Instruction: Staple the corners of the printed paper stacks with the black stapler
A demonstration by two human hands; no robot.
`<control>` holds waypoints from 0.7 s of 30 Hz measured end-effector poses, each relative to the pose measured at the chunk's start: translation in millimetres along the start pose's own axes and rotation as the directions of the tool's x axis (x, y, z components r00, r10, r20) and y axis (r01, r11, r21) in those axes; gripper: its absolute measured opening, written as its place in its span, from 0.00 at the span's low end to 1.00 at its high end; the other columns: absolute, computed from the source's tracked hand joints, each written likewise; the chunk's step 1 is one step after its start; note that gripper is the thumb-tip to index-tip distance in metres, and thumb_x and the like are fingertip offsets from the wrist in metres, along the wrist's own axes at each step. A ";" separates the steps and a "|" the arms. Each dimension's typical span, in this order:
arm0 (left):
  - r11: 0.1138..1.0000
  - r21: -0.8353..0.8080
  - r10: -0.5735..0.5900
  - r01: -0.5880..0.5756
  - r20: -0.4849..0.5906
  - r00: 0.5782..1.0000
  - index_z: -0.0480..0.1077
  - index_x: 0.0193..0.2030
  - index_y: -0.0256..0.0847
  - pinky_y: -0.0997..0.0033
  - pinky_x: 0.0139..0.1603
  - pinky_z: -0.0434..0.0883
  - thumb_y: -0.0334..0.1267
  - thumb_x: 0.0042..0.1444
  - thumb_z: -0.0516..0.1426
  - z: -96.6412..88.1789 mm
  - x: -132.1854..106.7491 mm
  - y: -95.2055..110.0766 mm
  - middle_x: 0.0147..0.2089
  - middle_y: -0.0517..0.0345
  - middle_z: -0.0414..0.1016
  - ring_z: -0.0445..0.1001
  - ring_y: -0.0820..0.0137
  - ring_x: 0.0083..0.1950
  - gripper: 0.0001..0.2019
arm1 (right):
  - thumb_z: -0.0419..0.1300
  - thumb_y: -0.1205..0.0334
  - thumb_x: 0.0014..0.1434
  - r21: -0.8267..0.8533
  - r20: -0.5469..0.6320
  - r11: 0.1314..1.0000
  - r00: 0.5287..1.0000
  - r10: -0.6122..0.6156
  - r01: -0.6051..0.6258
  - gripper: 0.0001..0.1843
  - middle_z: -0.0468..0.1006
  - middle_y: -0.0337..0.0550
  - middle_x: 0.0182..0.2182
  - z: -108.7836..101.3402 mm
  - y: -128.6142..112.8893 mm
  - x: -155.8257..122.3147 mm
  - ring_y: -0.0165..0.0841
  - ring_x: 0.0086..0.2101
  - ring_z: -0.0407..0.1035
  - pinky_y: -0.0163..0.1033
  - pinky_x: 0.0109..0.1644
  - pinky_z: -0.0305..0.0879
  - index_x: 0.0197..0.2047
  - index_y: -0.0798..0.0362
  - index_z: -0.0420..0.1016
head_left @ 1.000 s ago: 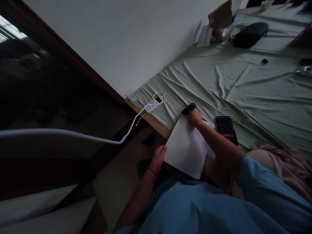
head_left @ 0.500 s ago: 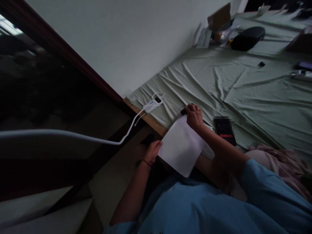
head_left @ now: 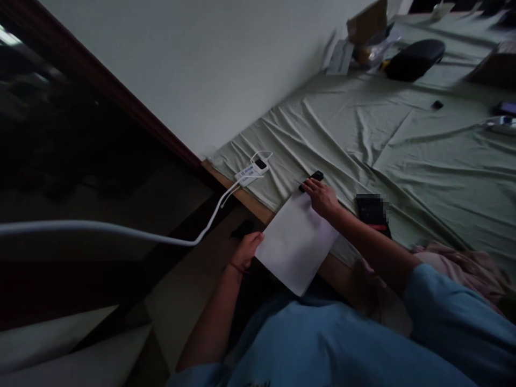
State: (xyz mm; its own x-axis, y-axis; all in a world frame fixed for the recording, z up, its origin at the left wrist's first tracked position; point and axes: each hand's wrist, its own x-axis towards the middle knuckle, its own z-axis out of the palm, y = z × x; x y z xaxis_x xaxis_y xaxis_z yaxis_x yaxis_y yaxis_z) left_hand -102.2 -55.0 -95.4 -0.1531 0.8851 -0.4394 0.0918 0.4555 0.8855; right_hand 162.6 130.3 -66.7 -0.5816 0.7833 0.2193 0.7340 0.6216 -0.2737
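A white sheet of paper (head_left: 294, 244) lies over the edge of a surface covered in pale green cloth (head_left: 403, 150). My left hand (head_left: 246, 250) pinches the sheet's near-left edge, fingers closed on it. My right hand (head_left: 322, 196) rests on the sheet's far corner with its fingers stretched forward, the fingertips touching a small black stick-shaped object (head_left: 311, 180) on the cloth.
A white charger block with a cable (head_left: 252, 171) lies near the cloth's left corner, its cord running off to the left. A dark flat device (head_left: 373, 212) sits right of my right arm. A black case (head_left: 415, 58), boxes and small items lie at the far end. Pink fabric (head_left: 455, 263) is at right.
The sheet has shifted slightly left and down, with my left hand following it. My right hand went from covering the black object to resting just behind it, fingers extended.
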 end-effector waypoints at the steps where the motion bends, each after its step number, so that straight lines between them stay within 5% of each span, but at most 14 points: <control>1: 1.000 -0.020 -0.003 0.003 -0.001 1.000 0.69 0.29 0.33 0.74 0.28 0.58 0.67 0.38 0.65 0.6 -0.3 0.1 0.27 0.59 0.67 0.62 0.74 0.28 0.33 | 0.47 0.72 0.65 -0.025 0.016 1.000 1.000 0.002 -0.002 0.28 0.67 0.52 0.66 -1.1 -2.2 -1.0 0.44 0.66 0.58 0.49 0.66 0.56 0.66 0.58 0.69; 6: 0.991 -0.119 -0.052 0.057 0.046 0.998 0.72 0.34 0.31 0.74 0.29 0.61 0.67 0.40 0.66 4.0 -2.4 -1.0 0.30 0.56 0.71 0.64 0.74 0.28 0.34 | 0.48 0.71 0.65 -0.039 0.039 0.999 0.999 0.005 -0.004 0.27 0.69 0.54 0.64 -11.7 -9.2 3.0 0.45 0.64 0.61 0.55 0.70 0.46 0.64 0.56 0.71; 10: 0.997 -0.075 -0.024 0.023 -0.011 1.000 0.72 0.31 0.31 0.75 0.27 0.59 0.67 0.38 0.67 7.2 -12.2 -4.0 0.28 0.57 0.70 0.64 0.74 0.27 0.34 | 0.50 0.72 0.62 0.009 -0.009 0.998 0.998 0.062 -0.062 0.27 0.68 0.52 0.65 -25.5 -10.5 -1.4 0.43 0.63 0.62 0.51 0.68 0.53 0.63 0.54 0.72; 13: 0.995 -0.103 -0.020 0.013 -0.069 0.997 0.73 0.33 0.32 0.75 0.27 0.59 0.67 0.40 0.65 10.5 -29.9 -11.3 0.29 0.56 0.72 0.64 0.74 0.27 0.33 | 0.50 0.67 0.63 0.136 -0.100 0.970 0.971 0.216 -0.202 0.24 0.69 0.57 0.63 -37.0 -11.5 -34.0 0.44 0.59 0.67 0.45 0.60 0.63 0.60 0.59 0.73; 15: 0.989 -0.144 -0.033 0.020 -0.092 0.995 0.73 0.31 0.33 0.75 0.28 0.61 0.66 0.41 0.66 14.1 -45.2 -19.9 0.29 0.56 0.72 0.65 0.74 0.28 0.31 | 0.48 0.62 0.66 0.278 -0.126 0.897 0.912 0.390 -0.345 0.20 0.77 0.56 0.53 -42.6 -13.5 -71.9 0.40 0.47 0.75 0.41 0.49 0.68 0.54 0.58 0.76; 18: 0.946 -0.313 -0.129 0.078 -0.147 0.981 0.74 0.35 0.34 0.73 0.31 0.66 0.64 0.39 0.68 23.9 -68.1 -35.7 0.32 0.56 0.75 0.70 0.71 0.31 0.31 | 0.48 0.50 0.68 0.324 0.101 0.764 0.823 0.559 -0.559 0.20 0.81 0.48 0.31 -47.5 -18.4 -136.5 0.37 0.30 0.75 0.38 0.35 0.64 0.42 0.53 0.76; 21: 0.901 -0.423 -0.188 0.097 -0.181 0.965 0.74 0.39 0.34 0.71 0.37 0.69 0.61 0.41 0.68 38.4 -84.7 -49.2 0.37 0.53 0.78 0.74 0.67 0.36 0.30 | 0.45 0.43 0.68 0.240 0.334 0.717 0.749 0.572 -0.655 0.28 0.78 0.46 0.25 -51.1 -29.7 -182.8 0.36 0.27 0.73 0.38 0.32 0.59 0.29 0.50 0.74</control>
State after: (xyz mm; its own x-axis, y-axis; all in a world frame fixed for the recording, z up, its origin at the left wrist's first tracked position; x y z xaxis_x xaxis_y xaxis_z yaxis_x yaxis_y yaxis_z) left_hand -56.0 -148.8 -107.6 -0.3428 0.7515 -0.5637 -0.3482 0.4556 0.8192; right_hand 265.0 -31.4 -50.8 -0.1326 0.9431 -0.3048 0.8226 -0.0668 -0.5647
